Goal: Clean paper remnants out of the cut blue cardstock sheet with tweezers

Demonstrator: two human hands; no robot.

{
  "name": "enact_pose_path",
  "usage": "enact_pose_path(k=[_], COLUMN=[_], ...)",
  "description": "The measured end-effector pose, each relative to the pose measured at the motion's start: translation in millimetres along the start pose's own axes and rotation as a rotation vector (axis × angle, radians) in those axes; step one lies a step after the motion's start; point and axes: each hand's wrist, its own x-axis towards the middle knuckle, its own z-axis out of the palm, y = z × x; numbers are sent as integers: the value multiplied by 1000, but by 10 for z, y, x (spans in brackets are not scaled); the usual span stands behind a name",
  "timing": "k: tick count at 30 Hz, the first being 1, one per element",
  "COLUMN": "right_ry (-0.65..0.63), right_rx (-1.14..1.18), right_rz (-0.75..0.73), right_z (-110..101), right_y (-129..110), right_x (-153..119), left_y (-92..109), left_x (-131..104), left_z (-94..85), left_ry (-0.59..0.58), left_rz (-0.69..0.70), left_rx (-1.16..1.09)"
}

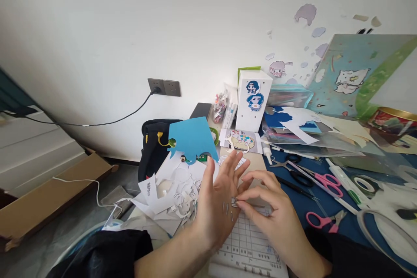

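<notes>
My left hand (218, 197) is open, palm turned up and fingers stretched out, with several tiny grey-white slivers (227, 208) lying on the palm. Over its edge, my right hand (272, 208) pinches a small pale piece (233, 201) between thumb and forefinger; its exact kind is too small to make out. Beneath both hands lies a printed grid sheet (250, 239). Just beyond the fingertips is a cartoon cut-out on paper (243, 140), partly covered by a white paper strip.
Left of my hands are a heap of paper scraps (182, 195) and a blue sheet (192, 139). Pink scissors (322, 220), black scissors (295, 171), and a glue bottle (267, 153) lie to the right. A white box (252, 104) stands against the wall.
</notes>
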Motion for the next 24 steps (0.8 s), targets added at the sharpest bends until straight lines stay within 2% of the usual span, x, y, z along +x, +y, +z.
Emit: enact_pose_path(k=[2,7,13,17,21,24], right_ry=[-50,-146,-248,-222,-189,-135], right_rx=[64,227,37,-105,-125,-132], right_rz=[34,8,16,-49,-49,-31], right_z=[-28,-166,-163,-99,-75,-81], right_y=[-9,-30,0,56,111,131], right_x=[-9,-12,1,-8,13,47], left_y=[-14,31,29,23,36,40], left_x=[8,41,-5,-25,-17,-18], left_z=[-20,-59,-6,31,23,20], left_ry=[-13,-19,-35,-54,-111,-100], left_rz=[-18,-32,-109,-151,-157,-165], left_rx=[5,-18,-38,-78,-133,-127])
